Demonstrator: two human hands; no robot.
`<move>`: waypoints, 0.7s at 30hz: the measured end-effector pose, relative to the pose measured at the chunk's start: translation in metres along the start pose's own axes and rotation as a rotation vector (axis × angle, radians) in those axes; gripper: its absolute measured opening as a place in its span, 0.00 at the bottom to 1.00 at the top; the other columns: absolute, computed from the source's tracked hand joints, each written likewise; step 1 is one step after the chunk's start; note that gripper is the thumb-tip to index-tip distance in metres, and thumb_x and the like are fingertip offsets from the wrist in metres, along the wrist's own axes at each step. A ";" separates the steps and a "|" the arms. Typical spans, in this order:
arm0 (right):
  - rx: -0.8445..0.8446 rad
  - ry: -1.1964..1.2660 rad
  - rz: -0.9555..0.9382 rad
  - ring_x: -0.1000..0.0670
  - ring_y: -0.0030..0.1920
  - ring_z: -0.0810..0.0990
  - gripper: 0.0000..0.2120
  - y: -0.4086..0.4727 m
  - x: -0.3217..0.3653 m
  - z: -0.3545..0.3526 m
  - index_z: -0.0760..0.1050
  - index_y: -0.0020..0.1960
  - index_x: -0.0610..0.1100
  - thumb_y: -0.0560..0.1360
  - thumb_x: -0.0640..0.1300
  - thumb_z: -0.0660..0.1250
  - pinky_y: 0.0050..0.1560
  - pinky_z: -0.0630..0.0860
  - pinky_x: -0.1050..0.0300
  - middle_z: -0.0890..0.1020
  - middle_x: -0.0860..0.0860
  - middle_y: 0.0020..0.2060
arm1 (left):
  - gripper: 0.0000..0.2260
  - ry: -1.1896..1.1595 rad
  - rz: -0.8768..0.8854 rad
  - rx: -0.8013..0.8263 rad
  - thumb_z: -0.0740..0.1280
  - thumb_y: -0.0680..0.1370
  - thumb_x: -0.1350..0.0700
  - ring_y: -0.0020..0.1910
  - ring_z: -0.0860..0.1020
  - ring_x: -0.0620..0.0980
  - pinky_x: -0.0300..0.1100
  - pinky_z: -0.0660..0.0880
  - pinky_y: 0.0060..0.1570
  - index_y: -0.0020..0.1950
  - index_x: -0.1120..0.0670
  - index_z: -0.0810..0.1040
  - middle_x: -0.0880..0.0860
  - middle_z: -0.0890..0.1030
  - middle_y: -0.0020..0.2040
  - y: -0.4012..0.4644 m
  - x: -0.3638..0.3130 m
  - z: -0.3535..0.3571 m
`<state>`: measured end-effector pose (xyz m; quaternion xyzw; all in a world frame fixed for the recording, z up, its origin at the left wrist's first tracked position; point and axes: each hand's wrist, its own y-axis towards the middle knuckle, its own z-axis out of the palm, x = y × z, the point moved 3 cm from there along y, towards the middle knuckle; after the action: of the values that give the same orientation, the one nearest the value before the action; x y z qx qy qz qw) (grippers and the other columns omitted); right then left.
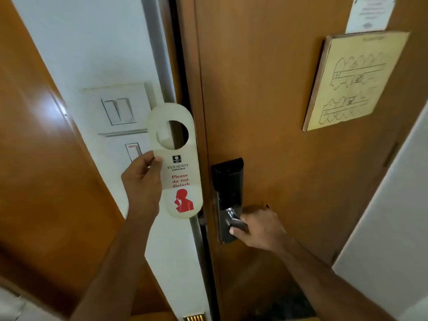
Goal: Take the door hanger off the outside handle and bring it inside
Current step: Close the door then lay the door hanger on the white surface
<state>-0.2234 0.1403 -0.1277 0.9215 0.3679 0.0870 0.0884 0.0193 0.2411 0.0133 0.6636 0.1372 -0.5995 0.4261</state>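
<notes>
A cream door hanger (178, 172) with a round hole, red "Please do not disturb" lettering and a red figure is held upright by its left edge in my left hand (141, 181), in front of the door frame. My right hand (259, 228) is closed around the dark lever handle (236, 222) on the inner face of the brown wooden door (289, 158). Above the handle sits a black lock plate (228, 181). A narrow dark gap shows between door edge and frame. The outside handle is hidden.
A white wall panel with light switches (118, 112) is left of the frame. A yellowish floor-plan card (352, 79) and a white notice (370, 12) hang on the door. A brown wooden panel (41, 170) stands at left, a pale wall (393, 228) at right.
</notes>
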 end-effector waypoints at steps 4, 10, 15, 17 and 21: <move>0.091 -0.099 0.044 0.53 0.30 0.76 0.19 0.048 -0.004 0.008 0.75 0.36 0.48 0.74 0.62 0.63 0.33 0.74 0.60 0.77 0.54 0.29 | 0.14 0.003 0.045 -0.040 0.65 0.81 0.60 0.50 0.85 0.43 0.38 0.82 0.42 0.49 0.40 0.84 0.38 0.87 0.49 0.010 -0.002 -0.006; 0.082 -0.097 0.122 0.55 0.27 0.74 0.19 0.094 -0.009 0.032 0.67 0.30 0.50 0.73 0.61 0.64 0.28 0.70 0.62 0.73 0.55 0.25 | 0.20 0.024 0.086 -0.016 0.65 0.81 0.62 0.50 0.85 0.45 0.40 0.83 0.43 0.46 0.37 0.85 0.39 0.87 0.48 0.019 0.000 -0.015; -0.033 -0.013 0.215 0.60 0.21 0.63 0.22 0.116 -0.013 0.052 0.62 0.27 0.51 0.70 0.61 0.67 0.25 0.56 0.67 0.65 0.58 0.20 | 0.15 -0.063 0.120 -0.021 0.66 0.81 0.64 0.50 0.85 0.46 0.40 0.83 0.46 0.52 0.45 0.85 0.43 0.88 0.49 0.023 0.012 -0.017; -0.096 0.059 0.246 0.62 0.20 0.59 0.21 0.121 -0.013 0.057 0.62 0.27 0.51 0.67 0.58 0.70 0.26 0.53 0.68 0.60 0.59 0.19 | 0.14 -0.088 0.125 -0.035 0.67 0.81 0.64 0.50 0.85 0.46 0.41 0.83 0.47 0.52 0.45 0.85 0.43 0.88 0.49 0.025 0.016 -0.016; -0.187 0.197 0.300 0.61 0.21 0.58 0.21 0.132 -0.013 0.066 0.63 0.26 0.51 0.67 0.54 0.73 0.27 0.53 0.67 0.59 0.59 0.21 | 0.13 -0.108 0.167 -0.048 0.68 0.80 0.61 0.51 0.85 0.47 0.43 0.84 0.49 0.52 0.43 0.86 0.43 0.88 0.48 0.026 0.020 -0.017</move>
<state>-0.1308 0.0305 -0.1633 0.9408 0.2239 0.2226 0.1232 0.0537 0.2312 0.0040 0.6290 0.0726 -0.5934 0.4970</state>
